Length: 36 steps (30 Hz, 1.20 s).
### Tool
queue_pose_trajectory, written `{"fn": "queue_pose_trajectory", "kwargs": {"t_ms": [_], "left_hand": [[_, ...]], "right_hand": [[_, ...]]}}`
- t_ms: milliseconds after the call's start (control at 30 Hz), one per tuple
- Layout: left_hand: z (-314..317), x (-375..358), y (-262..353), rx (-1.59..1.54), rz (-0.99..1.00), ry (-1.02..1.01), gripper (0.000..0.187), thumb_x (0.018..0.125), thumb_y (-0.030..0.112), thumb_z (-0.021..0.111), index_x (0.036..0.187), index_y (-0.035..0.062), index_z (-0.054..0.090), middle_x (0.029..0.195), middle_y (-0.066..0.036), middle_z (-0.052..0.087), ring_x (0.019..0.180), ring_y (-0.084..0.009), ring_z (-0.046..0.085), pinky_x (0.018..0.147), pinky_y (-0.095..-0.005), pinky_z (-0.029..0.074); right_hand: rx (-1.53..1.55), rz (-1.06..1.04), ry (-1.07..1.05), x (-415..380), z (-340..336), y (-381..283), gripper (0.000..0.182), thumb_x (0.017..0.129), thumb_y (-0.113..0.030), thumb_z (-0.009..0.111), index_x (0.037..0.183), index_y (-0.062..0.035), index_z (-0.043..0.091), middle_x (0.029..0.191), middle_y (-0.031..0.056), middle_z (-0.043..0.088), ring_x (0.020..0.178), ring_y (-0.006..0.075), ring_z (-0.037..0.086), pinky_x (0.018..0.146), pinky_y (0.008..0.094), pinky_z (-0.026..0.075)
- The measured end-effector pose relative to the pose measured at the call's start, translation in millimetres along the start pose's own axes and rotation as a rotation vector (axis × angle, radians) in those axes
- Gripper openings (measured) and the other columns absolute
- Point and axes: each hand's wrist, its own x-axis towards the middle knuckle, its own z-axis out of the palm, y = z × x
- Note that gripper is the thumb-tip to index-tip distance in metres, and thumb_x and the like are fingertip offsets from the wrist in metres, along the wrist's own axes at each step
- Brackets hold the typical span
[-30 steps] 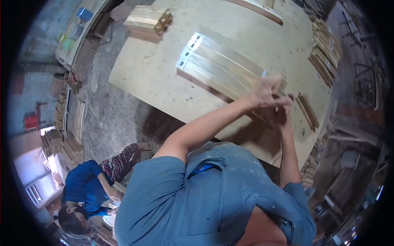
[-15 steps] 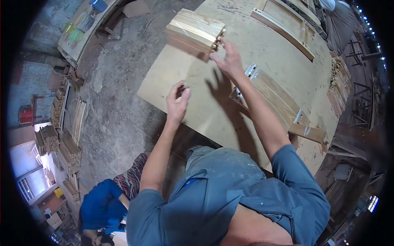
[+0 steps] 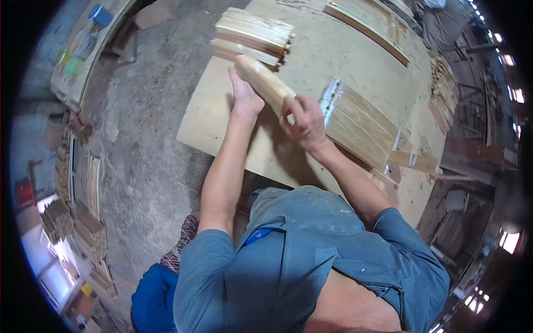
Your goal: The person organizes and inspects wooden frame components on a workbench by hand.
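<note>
A pale wooden slat (image 3: 264,81) is held up at a slant above the table, slightly blurred by motion. My right hand (image 3: 305,120) is closed around its near end. My left hand (image 3: 246,99) grips the far end from below, the thumb showing at the side and the other fingers partly hidden behind the wood. Just beyond the slat sits a stack of similar slats (image 3: 252,30) at the table's left edge. To the right of my right hand lies a row of slats (image 3: 363,127) with a shiny strip across each end.
The plywood table (image 3: 194,125) also bears a wooden frame (image 3: 369,32) at the back and piled sticks (image 3: 444,83) at the right edge. A person in blue (image 3: 152,299) is close by at lower left. Lumber stacks (image 3: 89,225) stand beyond the floor at left.
My right hand has come back from the stack with a slat, closer to me. My left hand has moved up and taken the slat's other end. The view has shifted slightly.
</note>
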Motion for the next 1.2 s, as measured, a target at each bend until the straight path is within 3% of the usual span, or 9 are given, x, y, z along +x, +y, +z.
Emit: {"fn": "queue_pose_trajectory", "kwargs": {"t_ms": [167, 267, 333, 467, 633, 667, 933, 1067, 1200], "left_hand": [[56, -4, -49, 0.361, 0.116, -0.136, 0.061, 0.099, 0.065, 0.038, 0.126, 0.0121, 0.054, 0.099, -0.004, 0.061, 0.093, -0.0164, 0.061, 0.081, -0.0378, 0.055], [129, -29, -76, 0.615, 0.311, -0.267, 0.053, 0.098, 0.055, 0.054, 0.110, 0.0041, 0.056, 0.088, -0.003, 0.058, 0.077, -0.0119, 0.057, 0.067, -0.0280, 0.050], [154, -31, -95, 0.797, 0.480, -0.376, 0.052, 0.095, 0.051, 0.062, 0.108, 0.0018, 0.056, 0.089, -0.005, 0.060, 0.080, -0.0108, 0.056, 0.068, -0.0279, 0.049], [176, -22, -103, 0.982, 0.505, -0.558, 0.055, 0.091, 0.051, 0.067, 0.107, -0.0013, 0.057, 0.093, -0.009, 0.063, 0.081, -0.0121, 0.057, 0.068, -0.0298, 0.049], [188, -21, -119, 1.126, 0.656, -0.477, 0.047, 0.088, 0.044, 0.070, 0.099, -0.0006, 0.060, 0.071, -0.007, 0.063, 0.068, -0.0135, 0.059, 0.060, -0.0310, 0.050], [188, -24, -124, 1.085, 0.834, -0.464, 0.041, 0.086, 0.038, 0.070, 0.097, -0.0005, 0.060, 0.065, -0.005, 0.061, 0.063, -0.0142, 0.060, 0.058, -0.0314, 0.050], [143, -38, -150, 1.093, 0.962, -0.469, 0.048, 0.084, 0.041, 0.066, 0.101, -0.0036, 0.060, 0.077, -0.006, 0.062, 0.070, -0.0117, 0.059, 0.058, -0.0285, 0.048], [144, -40, -146, 1.076, 0.987, -0.501, 0.048, 0.087, 0.043, 0.064, 0.103, -0.0015, 0.061, 0.079, -0.007, 0.062, 0.070, -0.0118, 0.059, 0.058, -0.0278, 0.048], [150, -38, -124, 1.210, 0.757, -0.623, 0.051, 0.082, 0.049, 0.072, 0.095, 0.0005, 0.061, 0.073, -0.008, 0.063, 0.068, -0.0137, 0.060, 0.063, -0.0315, 0.050]], "right_hand": [[0.236, 0.398, -0.031, -44, -52, 15, 0.088, 0.064, -0.044, 0.088, 0.134, -0.0063, 0.053, 0.113, 0.0182, 0.058, 0.104, 0.0334, 0.059, 0.087, 0.0433, 0.052], [0.444, 0.714, 0.039, -40, -68, 61, 0.075, 0.069, -0.036, 0.085, 0.129, -0.0019, 0.055, 0.112, 0.0185, 0.062, 0.104, 0.0310, 0.061, 0.091, 0.0415, 0.049], [0.759, 0.681, -0.012, -36, -76, 90, 0.061, 0.076, -0.028, 0.082, 0.124, -0.0007, 0.057, 0.106, 0.0157, 0.067, 0.098, 0.0257, 0.064, 0.088, 0.0384, 0.051], [0.501, 0.438, 0.030, -42, -79, 105, 0.042, 0.082, -0.015, 0.075, 0.116, 0.0009, 0.058, 0.101, 0.0156, 0.068, 0.094, 0.0263, 0.065, 0.088, 0.0375, 0.051], [0.451, 0.448, 0.016, -59, -59, 120, 0.044, 0.082, -0.013, 0.075, 0.119, 0.0000, 0.055, 0.101, 0.0176, 0.066, 0.096, 0.0326, 0.065, 0.087, 0.0425, 0.051], [0.392, 0.402, 0.026, -63, -57, 120, 0.046, 0.083, -0.013, 0.075, 0.121, -0.0008, 0.053, 0.102, 0.0180, 0.065, 0.097, 0.0347, 0.065, 0.086, 0.0446, 0.051], [0.255, 0.160, 0.075, -87, -37, 135, 0.058, 0.078, -0.015, 0.079, 0.127, -0.0048, 0.050, 0.102, 0.0191, 0.063, 0.095, 0.0384, 0.063, 0.083, 0.0467, 0.050], [0.272, 0.153, 0.054, -83, -45, 137, 0.064, 0.075, -0.015, 0.081, 0.129, -0.0040, 0.049, 0.106, 0.0203, 0.062, 0.096, 0.0391, 0.062, 0.084, 0.0461, 0.050], [0.275, 0.237, 0.072, -105, -75, 121, 0.070, 0.075, -0.023, 0.081, 0.132, -0.0033, 0.046, 0.108, 0.0211, 0.062, 0.099, 0.0393, 0.061, 0.087, 0.0452, 0.049]]}}
